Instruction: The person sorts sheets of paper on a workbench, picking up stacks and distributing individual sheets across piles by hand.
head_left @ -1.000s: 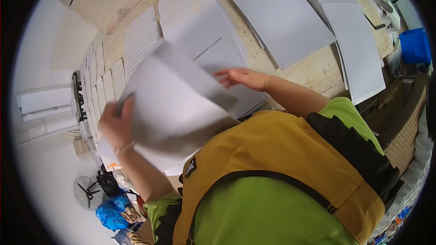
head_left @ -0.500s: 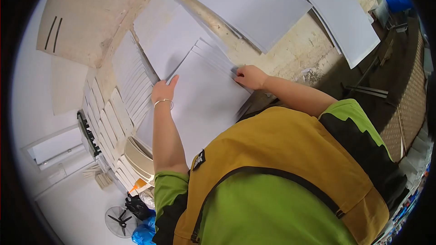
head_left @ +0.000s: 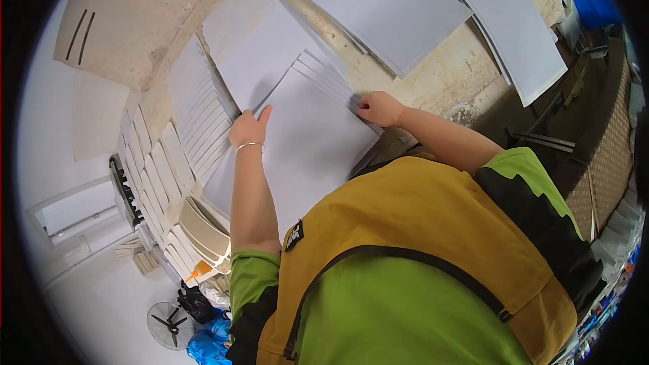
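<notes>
Several large white sheets (head_left: pixel 307 132), slightly fanned along their far edge, lie in front of my body. My left hand (head_left: pixel 249 127) grips their left edge, thumb on top and fingers mostly hidden. A bracelet circles that wrist. At the right edge, my right hand (head_left: pixel 380 109) is closed with curled fingers pinching the sheets. Beyond them lies another white sheet (head_left: pixel 253 40). To the left, a fanned stack of white sheets (head_left: pixel 199 105) sits close to my left hand.
More white sheets (head_left: pixel 378 10) and a further stack (head_left: pixel 503 27) lie on the worn table (head_left: pixel 439 61). Pale curved-edged pieces (head_left: pixel 159 176) line the left side, near an orange-tipped bottle (head_left: pixel 201 270). A fan (head_left: pixel 171 326) stands lower left; a blue container (head_left: pixel 595 1) is at upper right.
Both hands keep their hold on the sheets, nearly in place. The view has shifted slightly, so the hands and sheets appear a little to the right.
</notes>
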Tool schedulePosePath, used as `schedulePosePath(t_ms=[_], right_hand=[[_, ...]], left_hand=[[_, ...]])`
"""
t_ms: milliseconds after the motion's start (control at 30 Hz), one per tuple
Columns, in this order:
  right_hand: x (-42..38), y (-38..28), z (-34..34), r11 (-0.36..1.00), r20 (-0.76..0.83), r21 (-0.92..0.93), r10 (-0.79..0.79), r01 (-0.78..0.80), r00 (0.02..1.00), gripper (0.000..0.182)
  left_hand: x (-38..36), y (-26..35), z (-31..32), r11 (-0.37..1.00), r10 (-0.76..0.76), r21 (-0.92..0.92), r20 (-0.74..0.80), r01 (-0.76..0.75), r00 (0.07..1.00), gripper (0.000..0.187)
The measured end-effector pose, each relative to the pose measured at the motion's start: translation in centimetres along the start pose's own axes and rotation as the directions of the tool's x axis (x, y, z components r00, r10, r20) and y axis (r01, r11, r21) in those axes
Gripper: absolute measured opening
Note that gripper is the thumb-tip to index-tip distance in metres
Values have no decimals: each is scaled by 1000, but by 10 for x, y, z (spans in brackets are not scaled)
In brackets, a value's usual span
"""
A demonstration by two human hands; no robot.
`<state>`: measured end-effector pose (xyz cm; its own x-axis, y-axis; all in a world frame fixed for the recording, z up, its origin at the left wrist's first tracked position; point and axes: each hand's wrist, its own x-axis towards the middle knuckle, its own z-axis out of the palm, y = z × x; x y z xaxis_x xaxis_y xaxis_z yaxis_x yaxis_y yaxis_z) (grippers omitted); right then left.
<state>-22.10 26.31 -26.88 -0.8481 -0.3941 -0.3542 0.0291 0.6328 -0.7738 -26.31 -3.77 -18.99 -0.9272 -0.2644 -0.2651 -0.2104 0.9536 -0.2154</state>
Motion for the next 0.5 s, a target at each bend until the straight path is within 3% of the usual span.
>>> schedulePosePath(t_ms=[133, 167, 233, 267, 300, 400, 500], right_hand=[[-9, -14, -5, 988, 19, -122, 101, -98, 995, 24], [-14, -18, -5, 986, -111, -130, 86, -100, 990, 24], [-22, -23, -5, 984, -363, -144, 47, -106, 930, 24], [-22, -24, -5, 984, -363, -143, 47, -106, 931, 24], [-21, -24, -6, 982, -341, -160, 36, -96, 939, 23], [-23, -29, -14, 977, -306, -198, 13, -78, 952, 23], [-30, -47, -22, 990, -251, -75, -132, 117, 959, 22]], left_hand=[[-3, -1, 8, 996, 11, -91, -106, -21, 994, 64], [-5, -2, 13, 995, 9, -93, -103, -19, 995, 64], [-10, -3, 23, 972, 184, -97, -260, -215, 948, 68], [-12, -4, 26, 946, 268, -85, -338, -313, 902, 71], [-15, -3, 26, 946, 269, -84, -338, -314, 902, 71], [-20, 4, 23, 943, 255, -168, -187, -287, 949, 81], [-17, 2, 25, 923, 269, -221, -217, -315, 939, 79]])
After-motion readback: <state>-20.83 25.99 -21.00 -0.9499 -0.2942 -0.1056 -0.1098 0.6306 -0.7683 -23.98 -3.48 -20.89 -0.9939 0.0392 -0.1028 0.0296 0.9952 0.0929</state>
